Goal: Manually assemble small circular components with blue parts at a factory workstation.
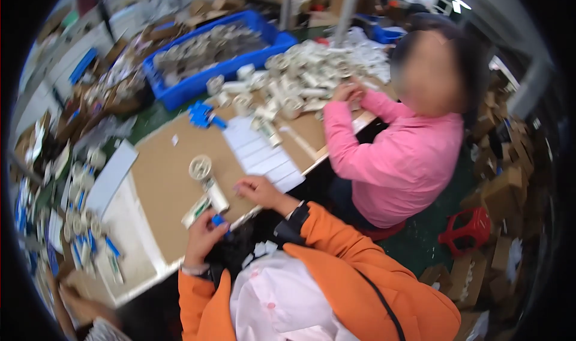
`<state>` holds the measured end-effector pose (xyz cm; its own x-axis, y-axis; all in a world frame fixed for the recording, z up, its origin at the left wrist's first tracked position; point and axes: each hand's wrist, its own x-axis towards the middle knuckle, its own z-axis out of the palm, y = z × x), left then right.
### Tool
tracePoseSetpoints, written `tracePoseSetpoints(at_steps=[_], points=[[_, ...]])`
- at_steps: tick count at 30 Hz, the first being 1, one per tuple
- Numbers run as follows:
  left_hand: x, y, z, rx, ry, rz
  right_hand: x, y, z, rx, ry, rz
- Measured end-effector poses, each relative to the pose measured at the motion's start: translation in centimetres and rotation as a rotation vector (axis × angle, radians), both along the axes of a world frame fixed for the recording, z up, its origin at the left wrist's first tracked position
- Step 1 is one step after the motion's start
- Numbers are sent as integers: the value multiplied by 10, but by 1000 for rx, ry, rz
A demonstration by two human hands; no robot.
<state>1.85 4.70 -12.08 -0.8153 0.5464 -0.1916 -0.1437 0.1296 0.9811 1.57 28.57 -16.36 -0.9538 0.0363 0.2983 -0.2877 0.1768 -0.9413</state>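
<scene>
White tube (216,196) lying on the brown cardboard tabletop (162,179) between both hands, just ahead of the left hand (204,236) and just left of the right hand (257,191). Small blue piece (218,220) pinched at the left fingertips, touching the near end of a flat white-green packet (195,211) beside the tube. Right hand loosely open, fingers curled, resting on the table edge and gripping nothing. Round reel of tape (200,166) standing just beyond the tube. White label sheets (262,152) ahead of the right hand. Farther off, a heap of white tubes (303,80), a blue crate (222,50), a co-worker's hands (348,92) in pink sleeves
</scene>
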Motion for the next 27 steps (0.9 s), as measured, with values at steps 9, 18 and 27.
tracePoseSetpoints(at_steps=[9, 18, 27], points=[[-8, 16, 30, 80, -146, -19, 2, 12, 18, 125, 9, 6], [-20, 29, 43, 126, -156, -61, 20, 1, 58, 93, 95, 19], [-57, 42, 69, 244, -34, -1, 34, 35, 65, 6, -476, 964]])
